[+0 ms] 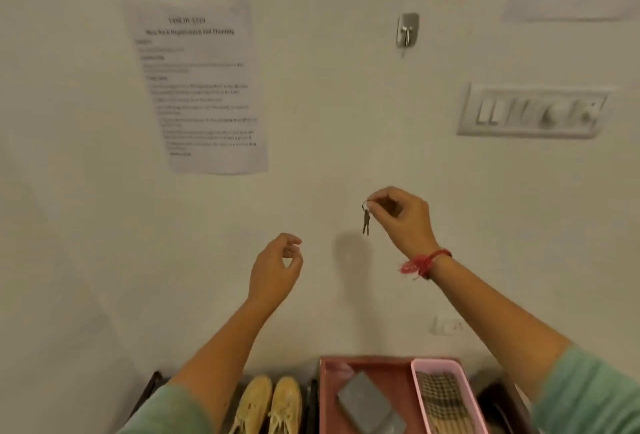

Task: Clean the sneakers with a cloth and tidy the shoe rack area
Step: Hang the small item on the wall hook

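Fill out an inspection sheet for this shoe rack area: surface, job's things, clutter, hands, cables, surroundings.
Surface: shoe rack, only its dark frame shows at the bottom edge.
Job's things: tan shoes side by side on the rack; checked fabric, possibly the cloth, in the pink basket.
Clutter: red tray holding a grey flat object; the basket is at its right side, inside or beside it cannot be told.
Hands: left hand loosely curled, holding nothing; right hand pinches the ring of the hanging keys.
Cables: nothing seen.
Surroundings: wall with a printed sheet, a bare metal hook, a switch panel.
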`<state>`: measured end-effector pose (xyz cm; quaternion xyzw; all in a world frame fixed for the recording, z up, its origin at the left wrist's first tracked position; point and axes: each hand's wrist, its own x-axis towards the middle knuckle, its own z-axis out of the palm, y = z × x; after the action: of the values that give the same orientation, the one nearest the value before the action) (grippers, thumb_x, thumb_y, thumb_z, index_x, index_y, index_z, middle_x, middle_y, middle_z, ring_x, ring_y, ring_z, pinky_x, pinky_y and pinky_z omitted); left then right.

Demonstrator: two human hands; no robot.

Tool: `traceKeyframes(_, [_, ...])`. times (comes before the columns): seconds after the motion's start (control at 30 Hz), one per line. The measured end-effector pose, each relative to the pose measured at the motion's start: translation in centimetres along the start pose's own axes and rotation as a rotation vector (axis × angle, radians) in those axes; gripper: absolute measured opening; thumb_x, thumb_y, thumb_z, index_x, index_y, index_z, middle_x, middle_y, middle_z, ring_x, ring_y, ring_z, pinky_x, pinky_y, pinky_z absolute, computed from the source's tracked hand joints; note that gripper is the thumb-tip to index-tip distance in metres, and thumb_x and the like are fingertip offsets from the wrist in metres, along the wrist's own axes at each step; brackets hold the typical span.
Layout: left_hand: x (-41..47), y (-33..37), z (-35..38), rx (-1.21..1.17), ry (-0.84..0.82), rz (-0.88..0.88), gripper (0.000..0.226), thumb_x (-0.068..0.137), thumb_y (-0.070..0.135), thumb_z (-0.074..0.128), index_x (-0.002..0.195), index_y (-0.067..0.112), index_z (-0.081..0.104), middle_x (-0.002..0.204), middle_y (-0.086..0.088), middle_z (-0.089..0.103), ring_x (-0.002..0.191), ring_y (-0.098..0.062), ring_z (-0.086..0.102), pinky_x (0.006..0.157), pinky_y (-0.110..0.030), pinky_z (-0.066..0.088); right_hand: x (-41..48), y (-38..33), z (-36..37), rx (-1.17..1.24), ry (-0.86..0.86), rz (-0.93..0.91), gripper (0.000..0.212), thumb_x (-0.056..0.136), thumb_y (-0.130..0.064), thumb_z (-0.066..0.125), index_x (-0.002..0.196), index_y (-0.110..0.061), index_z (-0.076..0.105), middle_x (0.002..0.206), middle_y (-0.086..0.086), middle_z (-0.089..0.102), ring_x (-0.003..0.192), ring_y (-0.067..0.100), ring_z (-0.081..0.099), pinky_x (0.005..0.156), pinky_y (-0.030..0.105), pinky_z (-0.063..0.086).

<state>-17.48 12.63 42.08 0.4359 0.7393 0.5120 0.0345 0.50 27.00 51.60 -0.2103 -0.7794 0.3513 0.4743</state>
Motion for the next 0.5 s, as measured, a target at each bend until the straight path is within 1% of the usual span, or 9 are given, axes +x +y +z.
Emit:
traceKeyframes(0.13, [3.9, 2.6, -1.7, 0.003, 0.035, 0.093, 0.018, 0.087, 0.014, 0.058, 0.1, 0.028, 0.06, 0.097, 0.014, 0.063, 0.09, 0.001, 0.059, 0.075, -0.019, 0.044, 6.8, -5.0, -1.9, -0.006, 0.064, -0.116, 0.003, 0.081, -0.01, 0.067, 0.079, -0.012, 0.069, 0.075, -0.005, 0.068, 0.071, 0.008, 0.064, 0.068, 0.021, 0.053])
traceKeyframes(0.2, [5.4, 3.7, -2.3, 0.009, 0.035, 0.117, 0.017, 0.088, 0.014, 0.058, 0.1, 0.027, 0.06, 0.098, 0.012, 0.062, 0.09, 0.0, 0.059, 0.074, -0.02, 0.043, 10.0, -6.6, -3.1, 0.013, 0.103, -0.142, 0.002, 0.08, -0.009, 0.067, 0.08, -0.01, 0.069, 0.075, 0.0, 0.069, 0.072, 0.013, 0.066, 0.068, 0.025, 0.055])
traceKeyframes(0.3, [6.8, 4.7, -2.8, 0.034, 0.017, 0.139, 0.018, 0.088, 0.017, 0.058, 0.104, 0.026, 0.059, 0.106, 0.01, 0.059, 0.096, -0.006, 0.058, 0.079, -0.025, 0.045, 14.3, -7.8, -5.1, 0.093, 0.173, -0.101, 0.004, 0.079, -0.005, 0.067, 0.082, -0.006, 0.069, 0.076, 0.009, 0.068, 0.072, 0.018, 0.067, 0.069, 0.029, 0.057])
traceKeyframes(0.37, [7.3, 5.0, -3.1, 0.054, 0.036, 0.155, 0.021, 0.089, 0.017, 0.058, 0.109, 0.025, 0.058, 0.111, 0.008, 0.055, 0.102, -0.008, 0.054, 0.084, -0.027, 0.045, 16.7, -8.2, -6.2, 0.141, 0.216, -0.052, 0.006, 0.078, -0.001, 0.068, 0.081, -0.006, 0.068, 0.075, 0.009, 0.067, 0.067, 0.015, 0.067, 0.069, 0.028, 0.057])
traceKeyframes(0.43, [7.7, 5.3, -3.3, 0.054, 0.082, 0.162, 0.024, 0.089, 0.018, 0.059, 0.112, 0.025, 0.057, 0.115, 0.006, 0.053, 0.106, -0.01, 0.051, 0.087, -0.03, 0.045, 18.4, -8.6, -7.0, 0.166, 0.256, -0.006, 0.012, 0.077, 0.004, 0.067, 0.076, -0.008, 0.065, 0.074, 0.008, 0.065, 0.06, 0.01, 0.065, 0.066, 0.025, 0.056])
traceKeyframes(0.5, [7.8, 5.7, -3.5, 0.052, 0.104, 0.162, 0.026, 0.088, 0.019, 0.059, 0.113, 0.026, 0.056, 0.118, 0.006, 0.05, 0.109, -0.011, 0.049, 0.088, -0.033, 0.046, 19.8, -8.9, -7.6, 0.179, 0.28, 0.018, 0.017, 0.076, 0.007, 0.067, 0.072, -0.009, 0.061, 0.073, 0.009, 0.064, 0.058, 0.012, 0.065, 0.064, 0.025, 0.056])
